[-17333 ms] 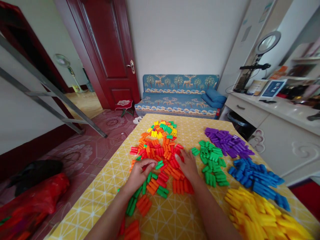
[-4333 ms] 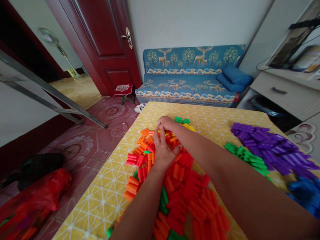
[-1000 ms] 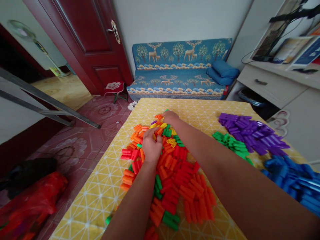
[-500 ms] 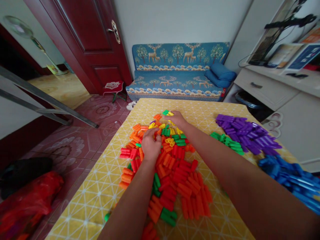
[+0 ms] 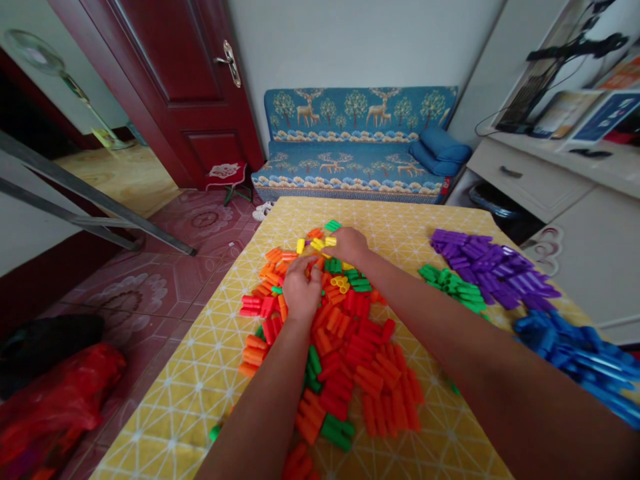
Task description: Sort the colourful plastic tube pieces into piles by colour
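Observation:
My right hand [image 5: 350, 245] reaches to the far end of a mixed pile, its fingers bent down at a yellow toy block [image 5: 331, 241] made of joined tubes. More yellow blocks [image 5: 317, 244] lie just left of those fingertips. Beyond them is a green block [image 5: 333, 225]. My left hand [image 5: 303, 288] rests over the orange blocks [image 5: 270, 272] with fingers loosely bent and apart, and nothing visible in it. Red blocks [image 5: 335, 393] and further orange ones spread towards me between my forearms. Part of the pile is hidden under my hands.
On the table's right are piles of purple blocks [image 5: 493, 267], green blocks [image 5: 453, 287] and blue blocks [image 5: 575, 347]. A patterned yellow cloth [image 5: 180, 400] covers the table. Behind it stands a blue sofa [image 5: 345, 160]; a cabinet [image 5: 540, 180] is at the right.
My right hand has drawn slightly nearer, away from the green block. Several yellow blocks have shifted and now lie left of its fingers. My left hand has barely moved.

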Action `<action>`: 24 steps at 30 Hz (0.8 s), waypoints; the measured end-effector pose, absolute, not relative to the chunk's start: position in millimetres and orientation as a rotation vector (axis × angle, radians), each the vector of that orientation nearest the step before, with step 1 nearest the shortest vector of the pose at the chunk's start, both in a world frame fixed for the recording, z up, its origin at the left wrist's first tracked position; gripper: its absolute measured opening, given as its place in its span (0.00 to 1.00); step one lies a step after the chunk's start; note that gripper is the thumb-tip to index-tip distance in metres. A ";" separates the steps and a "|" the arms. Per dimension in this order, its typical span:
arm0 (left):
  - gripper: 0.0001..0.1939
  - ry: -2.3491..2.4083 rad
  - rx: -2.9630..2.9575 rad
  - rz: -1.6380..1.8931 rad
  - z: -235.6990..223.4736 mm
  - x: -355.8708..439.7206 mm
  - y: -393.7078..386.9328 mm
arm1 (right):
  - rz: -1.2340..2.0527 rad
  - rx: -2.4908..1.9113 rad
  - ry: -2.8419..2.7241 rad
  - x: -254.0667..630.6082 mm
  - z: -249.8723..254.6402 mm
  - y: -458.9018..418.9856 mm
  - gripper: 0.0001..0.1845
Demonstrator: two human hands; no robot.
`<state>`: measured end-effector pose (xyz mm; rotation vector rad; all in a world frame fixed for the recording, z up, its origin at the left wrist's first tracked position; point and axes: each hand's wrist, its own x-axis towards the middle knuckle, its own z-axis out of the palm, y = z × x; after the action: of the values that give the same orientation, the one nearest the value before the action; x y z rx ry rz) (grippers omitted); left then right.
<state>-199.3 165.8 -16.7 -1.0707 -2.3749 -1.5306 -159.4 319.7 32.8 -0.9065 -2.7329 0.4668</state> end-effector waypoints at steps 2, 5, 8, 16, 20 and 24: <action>0.15 -2.365 -1.065 -1.553 -16.1 -199.0 166.1 | 0.787 -0.994 -2.406 -146.7 37.0 311.4 0.21; 0.15 -2.348 -1.062 -1.584 -16.8 -199.0 166.7 | 1.460 -0.943 -1.627 -115.6 41.1 286.5 0.24; 0.15 -2.314 -1.071 -1.642 -18.6 -199.3 167.1 | 1.784 -0.856 -1.167 -75.2 34.4 254.9 0.24; 0.16 -2.123 -1.543 -1.896 5.0 -180.9 163.1 | 1.718 -0.958 -1.075 -15.6 -0.3 229.7 0.19; 0.22 -2.163 -1.863 -2.008 14.6 -173.3 160.6 | 1.801 -0.811 -1.201 -18.9 3.6 224.5 0.16; 0.22 -2.215 -1.978 -2.107 11.4 -176.7 158.2 | 1.841 -0.780 -1.218 -25.4 3.9 213.8 0.19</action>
<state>-176.7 158.2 11.4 -1.9780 -2.2153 -2.1067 -25.4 213.8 3.9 -0.7797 -1.2175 1.8406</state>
